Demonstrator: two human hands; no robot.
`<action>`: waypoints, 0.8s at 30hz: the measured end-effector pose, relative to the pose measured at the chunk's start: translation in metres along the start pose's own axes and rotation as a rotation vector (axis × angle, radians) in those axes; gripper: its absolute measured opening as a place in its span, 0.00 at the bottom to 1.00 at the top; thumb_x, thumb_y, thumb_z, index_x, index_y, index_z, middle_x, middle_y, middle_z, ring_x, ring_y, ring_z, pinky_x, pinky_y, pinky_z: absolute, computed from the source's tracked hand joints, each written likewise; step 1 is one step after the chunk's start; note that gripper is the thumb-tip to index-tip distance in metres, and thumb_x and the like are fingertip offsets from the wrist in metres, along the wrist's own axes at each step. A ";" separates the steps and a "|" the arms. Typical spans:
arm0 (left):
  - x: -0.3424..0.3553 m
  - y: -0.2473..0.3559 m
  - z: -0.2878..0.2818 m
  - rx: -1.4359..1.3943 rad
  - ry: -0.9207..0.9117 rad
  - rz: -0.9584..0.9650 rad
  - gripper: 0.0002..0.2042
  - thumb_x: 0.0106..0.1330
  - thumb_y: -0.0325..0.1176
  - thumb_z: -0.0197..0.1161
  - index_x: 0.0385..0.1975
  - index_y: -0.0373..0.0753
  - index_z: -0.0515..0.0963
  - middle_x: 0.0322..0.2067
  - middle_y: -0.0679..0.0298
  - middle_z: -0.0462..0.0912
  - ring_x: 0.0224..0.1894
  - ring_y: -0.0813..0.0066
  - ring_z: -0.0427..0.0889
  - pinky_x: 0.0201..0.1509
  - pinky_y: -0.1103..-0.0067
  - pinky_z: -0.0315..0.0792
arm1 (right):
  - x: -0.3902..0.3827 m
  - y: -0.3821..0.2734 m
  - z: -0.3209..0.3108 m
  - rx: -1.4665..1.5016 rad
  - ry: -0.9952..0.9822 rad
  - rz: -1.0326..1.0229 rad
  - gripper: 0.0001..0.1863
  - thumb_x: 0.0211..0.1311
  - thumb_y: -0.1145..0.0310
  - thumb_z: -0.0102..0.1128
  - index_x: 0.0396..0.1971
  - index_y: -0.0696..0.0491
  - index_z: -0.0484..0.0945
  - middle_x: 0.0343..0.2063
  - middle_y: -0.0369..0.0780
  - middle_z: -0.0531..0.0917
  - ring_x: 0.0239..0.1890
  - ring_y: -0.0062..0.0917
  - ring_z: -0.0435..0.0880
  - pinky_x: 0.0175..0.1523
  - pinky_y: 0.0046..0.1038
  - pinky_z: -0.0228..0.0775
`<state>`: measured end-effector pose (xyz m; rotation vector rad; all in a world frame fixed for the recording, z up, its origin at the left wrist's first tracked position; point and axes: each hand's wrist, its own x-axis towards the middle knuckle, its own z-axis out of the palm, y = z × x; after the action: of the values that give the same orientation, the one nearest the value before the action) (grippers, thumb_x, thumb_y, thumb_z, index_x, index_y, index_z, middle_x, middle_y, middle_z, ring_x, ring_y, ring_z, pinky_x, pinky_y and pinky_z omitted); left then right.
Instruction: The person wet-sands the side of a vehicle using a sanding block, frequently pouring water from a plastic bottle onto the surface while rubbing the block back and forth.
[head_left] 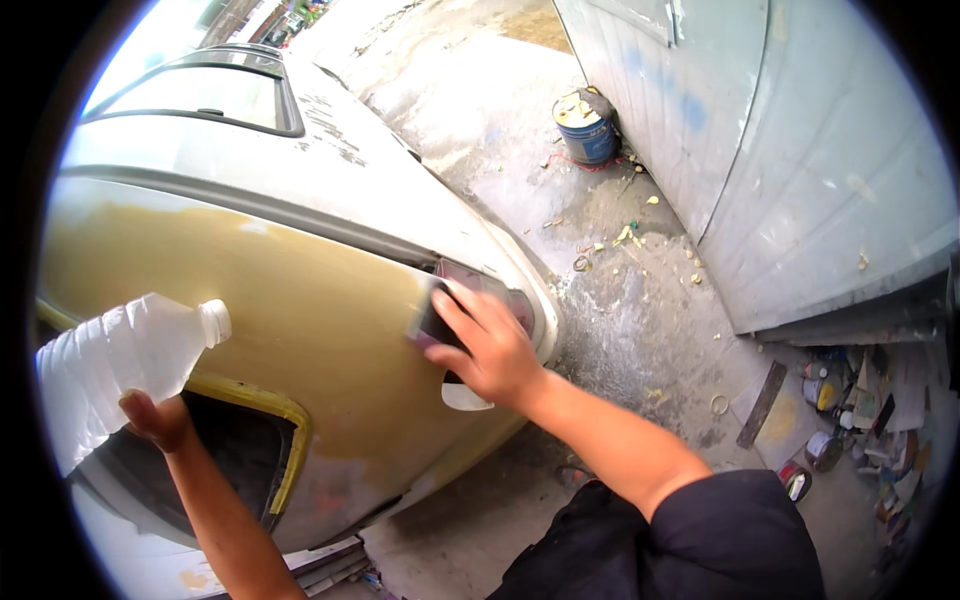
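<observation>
My left hand (158, 418) is wrapped round a clear plastic bottle (120, 365), tilted with its white cap toward the car panel. Under the fingers of my right hand (487, 345) is a dark sanding block (436, 322), pressed against the panel's edge and slightly blurred. The car body panel (300, 290) is mostly covered in yellowish-tan filler or primer. Beside my left wrist is a dark window (235, 450) edged with yellow masking tape (296, 465). Just past my right hand sits a reddish tail lamp (490, 285), partly hidden by the fingers.
A blue bucket (587, 135) heaped with scraps stands on the stained concrete floor (620, 300) beside a grey metal wall (780, 130). Cans (823, 450) and loose litter (900, 460) lie at the right. The car's white bodywork (330, 190) extends toward the far left.
</observation>
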<state>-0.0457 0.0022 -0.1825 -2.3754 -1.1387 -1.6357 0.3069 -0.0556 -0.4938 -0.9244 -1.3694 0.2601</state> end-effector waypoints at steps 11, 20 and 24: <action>0.001 0.011 0.015 -0.013 -0.021 0.009 0.34 0.72 0.55 0.50 0.61 0.25 0.70 0.59 0.49 0.76 0.62 0.57 0.76 0.66 0.64 0.71 | 0.031 0.001 0.005 0.009 -0.026 -0.016 0.32 0.65 0.50 0.63 0.59 0.60 0.75 0.56 0.54 0.77 0.50 0.47 0.79 0.57 0.42 0.71; 0.002 0.013 0.022 -0.022 -0.038 0.014 0.34 0.72 0.55 0.50 0.61 0.25 0.70 0.58 0.49 0.76 0.61 0.57 0.76 0.66 0.65 0.71 | 0.094 -0.003 0.017 0.083 -0.033 -0.060 0.30 0.67 0.51 0.62 0.58 0.59 0.75 0.56 0.52 0.77 0.50 0.48 0.79 0.57 0.43 0.71; 0.000 0.015 0.019 -0.021 -0.035 0.010 0.34 0.72 0.55 0.50 0.60 0.25 0.70 0.58 0.49 0.76 0.61 0.57 0.76 0.66 0.65 0.71 | 0.007 0.009 0.002 0.024 -0.005 -0.082 0.32 0.67 0.49 0.62 0.60 0.59 0.73 0.56 0.54 0.77 0.49 0.48 0.79 0.57 0.43 0.71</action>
<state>-0.0220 -0.0005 -0.1861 -2.4280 -1.1189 -1.6165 0.3095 -0.0444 -0.4956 -0.8458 -1.4023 0.2163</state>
